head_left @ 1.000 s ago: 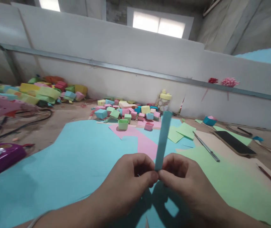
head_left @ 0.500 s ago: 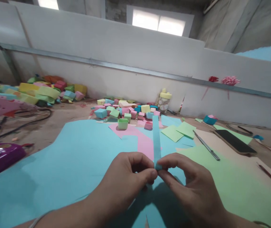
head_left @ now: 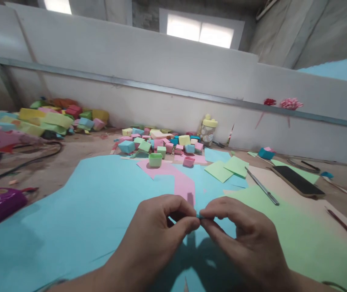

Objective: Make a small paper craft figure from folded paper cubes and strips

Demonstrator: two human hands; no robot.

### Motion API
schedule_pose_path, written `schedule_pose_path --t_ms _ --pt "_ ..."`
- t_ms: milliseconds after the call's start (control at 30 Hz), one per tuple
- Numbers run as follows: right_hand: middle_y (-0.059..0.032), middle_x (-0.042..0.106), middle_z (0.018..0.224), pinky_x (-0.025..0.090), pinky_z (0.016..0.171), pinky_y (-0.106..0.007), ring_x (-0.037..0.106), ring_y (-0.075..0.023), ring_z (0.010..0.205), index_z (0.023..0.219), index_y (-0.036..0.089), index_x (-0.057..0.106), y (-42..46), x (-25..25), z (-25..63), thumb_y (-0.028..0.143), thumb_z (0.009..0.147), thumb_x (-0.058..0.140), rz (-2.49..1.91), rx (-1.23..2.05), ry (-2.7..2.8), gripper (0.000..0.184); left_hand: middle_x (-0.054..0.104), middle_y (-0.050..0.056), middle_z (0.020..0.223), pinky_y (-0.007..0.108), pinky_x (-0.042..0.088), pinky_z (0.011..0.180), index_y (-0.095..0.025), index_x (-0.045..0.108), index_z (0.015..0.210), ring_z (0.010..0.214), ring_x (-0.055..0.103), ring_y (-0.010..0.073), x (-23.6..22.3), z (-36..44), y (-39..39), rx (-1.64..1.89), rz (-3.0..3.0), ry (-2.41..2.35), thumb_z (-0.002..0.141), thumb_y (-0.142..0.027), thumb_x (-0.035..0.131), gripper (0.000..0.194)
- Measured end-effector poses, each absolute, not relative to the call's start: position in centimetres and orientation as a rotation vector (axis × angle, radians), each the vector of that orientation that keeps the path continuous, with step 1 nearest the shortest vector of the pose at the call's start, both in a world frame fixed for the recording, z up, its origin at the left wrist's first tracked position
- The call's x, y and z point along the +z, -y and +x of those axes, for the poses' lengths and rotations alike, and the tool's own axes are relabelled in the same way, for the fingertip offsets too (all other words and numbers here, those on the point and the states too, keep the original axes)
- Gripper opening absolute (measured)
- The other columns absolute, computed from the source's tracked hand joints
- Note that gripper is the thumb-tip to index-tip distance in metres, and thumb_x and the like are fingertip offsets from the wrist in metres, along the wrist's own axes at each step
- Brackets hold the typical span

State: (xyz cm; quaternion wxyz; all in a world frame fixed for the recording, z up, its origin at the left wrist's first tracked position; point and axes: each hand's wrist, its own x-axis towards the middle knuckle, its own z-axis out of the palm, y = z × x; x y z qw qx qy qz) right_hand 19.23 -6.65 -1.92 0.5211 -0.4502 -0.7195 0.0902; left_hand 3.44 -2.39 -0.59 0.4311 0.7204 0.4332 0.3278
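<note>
We have both hands at the near side of our landmark, the large blue sheet (head_left: 100,202) on the worktop (head_left: 79,148). Our left hand (head_left: 164,231) and right hand (head_left: 243,235) each keep a fingertip grip closed on 1 small blue paper piece (head_left: 199,216), held above that sheet and mostly hidden by our fingers. Beyond the sheet we see the pile of small paper boxes (head_left: 158,142); to its right, the black phone (head_left: 296,180) and 1 metallic pen-like tool (head_left: 261,185).
</note>
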Motion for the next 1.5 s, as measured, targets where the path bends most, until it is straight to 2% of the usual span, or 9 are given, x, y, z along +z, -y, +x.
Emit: schedule_pose_path --t_ms 300,533,700,833,1000,1133,1267,1400,1500 --pt "0.0017 0.062 0.066 0.047 0.055 -0.023 0.057 -0.0110 0.059 0.076 0.020 0.065 6.7 -1.7 19.3 0.009 0.073 0.062 -1.076 0.297 1.711 0.012 0.062 -0.004 0.071 0.016 0.045 0.054 -0.020 0.060 0.070 0.062 0.058 0.0100 -0.9 3.2 2.4 0.997 1.886 -0.961 0.070 -0.015 0.063 0.006" --pt "0.0038 0.062 0.065 0.047 0.055 -0.020 0.056 -0.0093 0.058 0.076 0.021 0.065 6.8 -1.7 19.2 0.010 0.072 0.064 -1.106 0.270 1.685 0.011 0.061 -0.001 0.071 0.018 0.043 0.059 -0.019 0.063 0.076 0.063 0.056 0.0093 -1.6 2.6 2.1 1.268 2.303 -0.606 0.080 -0.010 0.053 0.014" --pt "0.0024 0.063 0.068 0.049 0.058 -0.021 0.058 -0.0101 0.061 0.077 0.019 0.063 6.8 -1.8 19.4 0.008 0.073 0.062 -1.091 0.280 1.734 0.011 0.059 -0.001 0.070 0.017 0.042 0.058 -0.018 0.060 0.078 0.062 0.053 0.0087 -1.6 2.5 2.2 1.281 2.376 -0.562 0.082 -0.009 0.051 0.014" --pt "0.0007 0.063 0.071 0.048 0.059 -0.018 0.059 -0.0090 0.064 0.078 0.018 0.064 6.7 -1.5 19.4 0.007 0.073 0.063 -1.044 0.127 1.774 0.012 0.057 -0.001 0.069 0.017 0.041 0.057 -0.018 0.058 0.075 0.061 0.052 0.0086 -1.8 2.6 2.3 1.263 2.374 -0.597 0.083 -0.010 0.048 0.015" --pt "-0.0021 0.060 0.068 0.047 0.060 -0.017 0.057 -0.0085 0.063 0.070 0.013 0.064 7.0 -0.8 19.1 0.002 0.073 0.059 -1.021 -0.016 1.864 0.013 0.056 -0.003 0.064 0.017 0.040 0.055 -0.019 0.055 0.070 0.058 0.051 0.0086 -1.9 2.8 2.8 1.211 2.335 -0.664 0.080 -0.012 0.050 0.013" --pt "-0.0045 0.057 0.065 0.045 0.057 -0.023 0.053 -0.0114 0.062 0.064 0.012 0.060 7.1 -0.7 19.1 -0.002 0.072 0.054 -0.966 -0.166 1.886 0.017 0.055 -0.005 0.059 0.020 0.041 0.051 -0.019 0.056 0.067 0.055 0.052 0.0104 -1.2 3.3 2.9 0.900 1.918 -0.902 0.072 -0.019 0.060 0.007" --pt "-0.0060 0.059 0.067 0.046 0.057 -0.028 0.052 -0.0167 0.066 0.078 0.014 0.062 7.1 -0.8 19.5 -0.005 0.069 0.053 -0.866 -0.246 1.948 0.023 0.056 -0.003 0.061 0.020 0.045 0.050 -0.015 0.057 0.073 0.060 0.058 0.0127 -0.7 3.5 2.4 0.507 1.196 -0.721 0.067 -0.025 0.067 0.015" --pt "-0.0058 0.061 0.071 0.046 0.057 -0.032 0.054 -0.0188 0.066 0.092 0.018 0.061 7.1 -0.9 19.7 0.000 0.072 0.054 -0.815 -0.268 1.981 0.028 0.060 0.001 0.064 0.016 0.043 0.054 -0.012 0.058 0.070 0.058 0.056 0.0083 -1.0 3.4 2.2 0.478 0.960 -0.557 0.070 -0.031 0.069 0.022" --pt "-0.0063 0.062 0.071 0.047 0.056 -0.031 0.055 -0.0187 0.067 0.092 0.018 0.063 7.0 -1.1 19.8 0.000 0.071 0.054 -0.824 -0.248 1.993 0.028 0.061 0.001 0.061 0.016 0.041 0.053 -0.012 0.058 0.070 0.050 0.053 0.0059 -1.4 3.4 2.3 0.542 0.964 -0.615 0.074 -0.032 0.065 0.022"
